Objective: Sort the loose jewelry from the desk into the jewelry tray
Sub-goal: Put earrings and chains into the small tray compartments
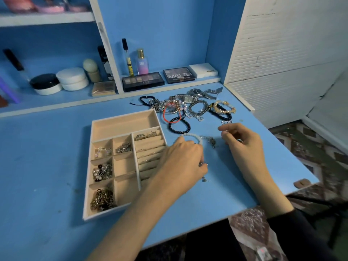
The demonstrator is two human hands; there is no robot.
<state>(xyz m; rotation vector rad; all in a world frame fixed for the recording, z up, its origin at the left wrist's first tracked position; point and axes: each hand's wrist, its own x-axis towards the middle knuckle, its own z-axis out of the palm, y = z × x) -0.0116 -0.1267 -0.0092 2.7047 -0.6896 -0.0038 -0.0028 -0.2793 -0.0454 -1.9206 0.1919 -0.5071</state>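
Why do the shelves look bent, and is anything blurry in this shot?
Head view: the wide lens bends and tilts the shelf lines; the pink items at top left are smeared out of focus; the tray and bracelet pile stay fairly sharp; light is soft and bluish, the tray casting only a faint shadow.

L hand (pixel 183 157) hides pt of pale bracelet (pixel 194 136).

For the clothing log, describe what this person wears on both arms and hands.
Both hands are bare: no gloves on the left hand or right hand, and no watch or bracelet shows on either wrist. The left forearm is uncovered to the frame's edge. The right forearm is uncovered up to a dark sleeve that begins near the elbow.
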